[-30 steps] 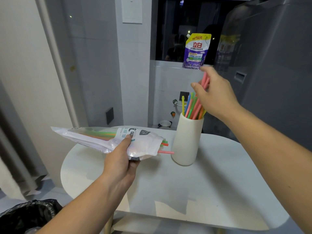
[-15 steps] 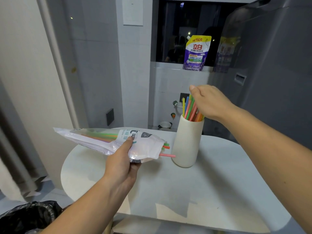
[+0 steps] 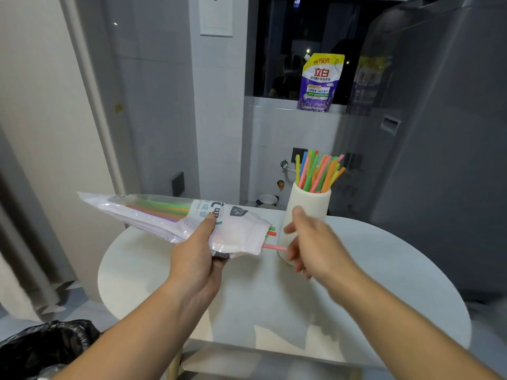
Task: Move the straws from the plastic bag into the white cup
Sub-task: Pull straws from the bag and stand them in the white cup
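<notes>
Head view: your left hand (image 3: 197,256) grips the plastic bag (image 3: 175,223) near its open end, thumb on top over the printed panel, fingers underneath. The bag is held above the table (image 3: 384,270), slanting, with its sealed end up toward 10 o'clock and its mouth pointing toward 3 o'clock. The bag is whitish, with a clear part through which green, orange and purple straws (image 3: 162,209) show. Three ends stick out of the mouth: a green one, a red-orange one (image 3: 271,233) and, lowest and longest, a pink straw (image 3: 273,247).

Your right hand (image 3: 315,242) sits just beside the bag's mouth, at its 3 o'clock, fingers loosely curled with the fingertips (image 3: 290,250) at the tip of the pink straw. The hand is motion-blurred; you cannot tell whether the fingers have closed on it.

The white cup (image 3: 310,204) stands upright on the table directly behind the right hand, which covers its lower half. It holds a fanned bunch of straws (image 3: 318,171) in yellow, blue, green, pink and orange, leaning toward 1 o'clock.

Surroundings: a purple pouch (image 3: 319,83) stands on the window ledge at 12 o'clock from the cup. A small bowl (image 3: 267,200) lies beyond the table edge. A black bin bag (image 3: 44,344) fills the corner at 7 o'clock. A large grey appliance (image 3: 439,133) fills the right side.
</notes>
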{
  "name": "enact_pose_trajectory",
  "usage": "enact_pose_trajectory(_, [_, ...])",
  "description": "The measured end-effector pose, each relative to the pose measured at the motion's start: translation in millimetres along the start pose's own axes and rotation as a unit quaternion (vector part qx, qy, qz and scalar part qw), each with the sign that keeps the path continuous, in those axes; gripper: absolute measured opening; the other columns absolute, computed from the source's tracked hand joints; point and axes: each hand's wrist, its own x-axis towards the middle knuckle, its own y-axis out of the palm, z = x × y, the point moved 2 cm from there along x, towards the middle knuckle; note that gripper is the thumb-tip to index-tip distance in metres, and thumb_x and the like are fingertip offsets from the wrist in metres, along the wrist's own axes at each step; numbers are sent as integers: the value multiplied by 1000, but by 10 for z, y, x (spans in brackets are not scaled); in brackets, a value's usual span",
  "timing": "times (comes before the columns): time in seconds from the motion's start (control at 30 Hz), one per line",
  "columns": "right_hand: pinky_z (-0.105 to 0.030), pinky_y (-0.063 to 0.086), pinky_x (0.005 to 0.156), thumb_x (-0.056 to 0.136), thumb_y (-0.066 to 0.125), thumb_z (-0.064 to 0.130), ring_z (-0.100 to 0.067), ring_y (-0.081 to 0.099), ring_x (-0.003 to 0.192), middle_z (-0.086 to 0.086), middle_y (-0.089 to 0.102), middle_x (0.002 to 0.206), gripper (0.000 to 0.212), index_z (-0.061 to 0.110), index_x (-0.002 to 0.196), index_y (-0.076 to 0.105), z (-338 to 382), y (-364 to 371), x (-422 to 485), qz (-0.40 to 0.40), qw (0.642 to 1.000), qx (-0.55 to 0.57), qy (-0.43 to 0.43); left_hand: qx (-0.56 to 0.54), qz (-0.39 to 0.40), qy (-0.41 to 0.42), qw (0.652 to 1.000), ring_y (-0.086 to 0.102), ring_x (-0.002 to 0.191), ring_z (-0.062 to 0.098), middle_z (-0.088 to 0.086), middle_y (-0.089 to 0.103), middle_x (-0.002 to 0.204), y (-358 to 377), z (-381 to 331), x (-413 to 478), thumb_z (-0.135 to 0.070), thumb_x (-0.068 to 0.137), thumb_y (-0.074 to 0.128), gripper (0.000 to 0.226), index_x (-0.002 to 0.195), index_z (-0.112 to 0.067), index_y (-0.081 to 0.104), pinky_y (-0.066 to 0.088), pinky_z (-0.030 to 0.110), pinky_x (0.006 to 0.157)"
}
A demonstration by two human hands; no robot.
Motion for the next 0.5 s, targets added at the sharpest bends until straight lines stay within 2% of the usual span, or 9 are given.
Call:
enact_pose_trajectory(0.1, [-23,30,41,104,31,47,-18,45,40,-6,55,57,44,12,96,57,-126,160,-91,33,989,120,75,21,-2,28,999,78,75,11,0,81,101,25,33,-32,-14,97,68,18,115,-18,67,60,28,56])
enact_pose_trajectory(0.23, [-21,23,42,104,38,41,-17,37,38,-4,46,50,41,13,74,46,-101,242,-109,10,972,211,101,44,7,72,996,75,74,13,7,80,106,88,71,-111,-16,96,69,30,125,-15,66,55,25,50])
enact_pose_trajectory(0.4, [-22,18,44,103,41,41,-13,31,36,0,40,46,37,15,77,46,-130,269,-86,9,944,286,164,75,28,116,990,74,76,15,4,78,99,126,32,-165,-17,94,71,29,123,-15,67,55,28,56])
enact_pose_trajectory(0.47, [-21,19,44,104,40,41,-13,31,34,2,40,42,38,15,77,46,-157,276,-89,17,932,310,186,86,45,136,986,76,89,18,4,79,109,136,-1,-177,-17,96,70,35,129,-16,64,60,32,64])
enact_pose_trajectory(0.5, [-21,19,44,104,39,42,-13,32,33,2,41,41,39,15,78,48,-166,285,-97,22,929,317,191,92,53,147,983,76,99,20,4,78,116,143,-19,-185,-17,96,70,38,133,-16,62,63,36,74])
